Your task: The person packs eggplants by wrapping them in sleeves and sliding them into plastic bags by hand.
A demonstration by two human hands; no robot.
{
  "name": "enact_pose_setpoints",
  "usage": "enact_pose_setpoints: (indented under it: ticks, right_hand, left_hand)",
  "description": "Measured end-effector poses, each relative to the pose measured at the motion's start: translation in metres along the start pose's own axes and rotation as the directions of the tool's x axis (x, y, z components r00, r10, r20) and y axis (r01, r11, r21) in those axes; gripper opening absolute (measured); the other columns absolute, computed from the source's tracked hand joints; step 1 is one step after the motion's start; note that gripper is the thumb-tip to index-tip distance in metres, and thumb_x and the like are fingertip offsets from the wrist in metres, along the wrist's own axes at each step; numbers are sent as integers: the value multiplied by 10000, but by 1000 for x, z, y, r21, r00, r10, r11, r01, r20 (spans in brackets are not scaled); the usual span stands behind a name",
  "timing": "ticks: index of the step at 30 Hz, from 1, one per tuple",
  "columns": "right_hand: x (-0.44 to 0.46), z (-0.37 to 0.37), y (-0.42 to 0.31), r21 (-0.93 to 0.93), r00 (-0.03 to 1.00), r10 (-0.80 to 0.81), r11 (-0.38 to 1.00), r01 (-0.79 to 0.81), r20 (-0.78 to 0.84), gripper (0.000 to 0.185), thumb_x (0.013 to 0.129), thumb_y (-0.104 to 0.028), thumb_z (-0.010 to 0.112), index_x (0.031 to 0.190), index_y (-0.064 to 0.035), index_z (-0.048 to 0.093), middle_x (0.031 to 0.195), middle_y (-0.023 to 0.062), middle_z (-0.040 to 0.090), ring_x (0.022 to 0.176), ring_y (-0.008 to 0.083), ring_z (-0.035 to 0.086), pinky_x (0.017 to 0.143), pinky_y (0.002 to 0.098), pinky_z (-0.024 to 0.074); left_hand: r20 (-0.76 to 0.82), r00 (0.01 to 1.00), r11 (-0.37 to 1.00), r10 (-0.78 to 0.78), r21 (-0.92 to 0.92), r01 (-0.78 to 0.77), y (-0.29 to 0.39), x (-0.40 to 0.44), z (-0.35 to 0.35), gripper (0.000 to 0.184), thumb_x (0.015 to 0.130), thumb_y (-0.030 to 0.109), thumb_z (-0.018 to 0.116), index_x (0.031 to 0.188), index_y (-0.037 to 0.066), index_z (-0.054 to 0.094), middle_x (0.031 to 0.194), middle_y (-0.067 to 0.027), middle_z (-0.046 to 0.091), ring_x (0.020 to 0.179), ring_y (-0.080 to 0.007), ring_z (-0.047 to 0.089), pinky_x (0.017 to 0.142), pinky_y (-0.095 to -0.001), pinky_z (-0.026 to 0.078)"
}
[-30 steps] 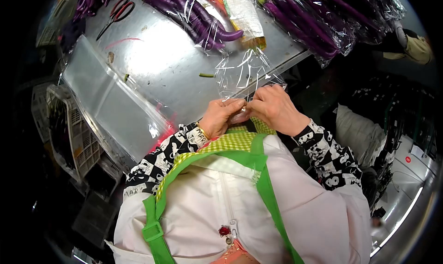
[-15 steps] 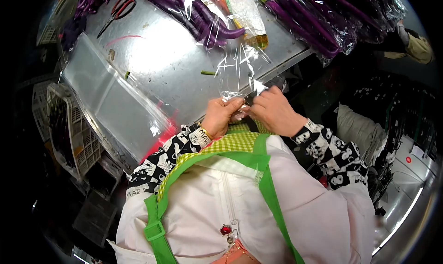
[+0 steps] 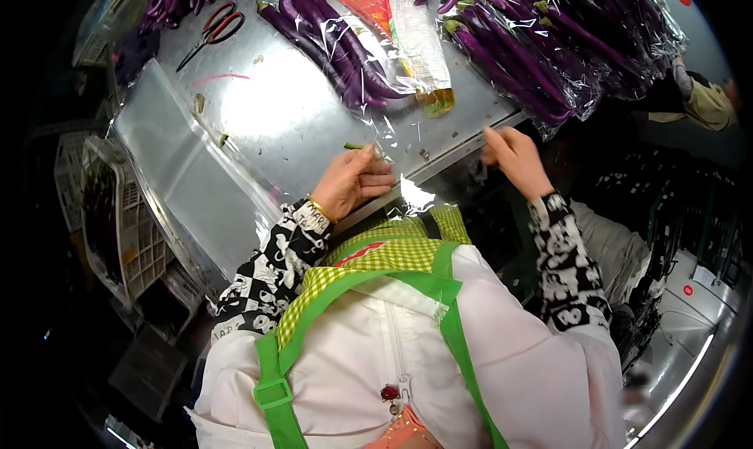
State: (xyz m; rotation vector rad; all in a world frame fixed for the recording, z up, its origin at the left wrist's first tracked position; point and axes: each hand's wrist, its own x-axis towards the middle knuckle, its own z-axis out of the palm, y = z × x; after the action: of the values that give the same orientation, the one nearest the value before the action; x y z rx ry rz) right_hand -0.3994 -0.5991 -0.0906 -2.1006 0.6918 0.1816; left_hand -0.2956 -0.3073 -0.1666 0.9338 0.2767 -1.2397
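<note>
Evidently the step in hand concerns the loose mouth of a clear bag, so good handling would probably start at the left, with the stack of flat bags kept out from under the sleeve. The left hand is spread loosely, thumb raised apart from the fingers, beside the film tail that droops over the table edge; a light grip on its near side would likely keep it from slipping. The bagged eggplants lie on the metal table just beyond that hand, left of a white packet, and pulling gently should spare the thin film and their skins. Farther right, the right hand has its fingers curled near the table edge, blurred; whether it pinches anything cannot be told. More bagged eggplants lie beyond it, best left unbumped.

Against the frame half a second ago, the left hand has let its pinch on the gathered film go slack, the film tail has fallen open between the hands, and the right hand has moved well away to the right.
</note>
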Motion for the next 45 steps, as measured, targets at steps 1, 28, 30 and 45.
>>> enact_pose_setpoints:
  ticks: [1, 28, 30, 45]
  right_hand:
    - [17, 12, 7, -4, 999, 19, 1000, -19, 30, 544, 905, -463, 593, 722, 49, 595, 627, 124, 610, 585, 215, 594, 585, 346, 463]
    - [138, 61, -141, 847, 946, -22, 452, -279, 324, 348, 995, -268, 437, 1212, 4, 439, 1077, 117, 598, 795, 180, 628, 640, 261, 479]
    - [131, 67, -153, 721, 988, -37, 689, -81, 147, 394, 982, -232, 480, 1270, 21, 392, 1213, 181, 547, 863, 238, 651, 696, 312, 507]
    - [201, 168, -129, -259, 825, -557, 787, 560, 93, 821, 888, -422, 594, 1368, 163, 276, 1372, 359, 375, 1310, 458, 343, 1116, 459, 266]
  left_hand:
    - [3, 1000, 1000, 5, 3, -5, -2, 4, 0, 483, 953, 403, 554, 1168, -23, 481, 1076, -193, 613, 979, -290, 658, 824, -370, 583]
    - [-414, 111, 375, 904, 639, -672, 95, 50, 20, 227, 956, 180, 547, 837, -1, 615, 793, -82, 648, 745, -162, 587, 758, -311, 461]
    - [-557, 255, 579, 790, 543, -607, 102, 75, -7, 342, 987, 229, 505, 770, -26, 577, 674, -39, 566, 633, -96, 464, 593, -280, 407]
    - [-734, 359, 797, 576, 408, -445, 105, 101, -42, 292, 959, 242, 510, 1005, -34, 590, 803, -109, 633, 758, -212, 622, 678, -357, 498]
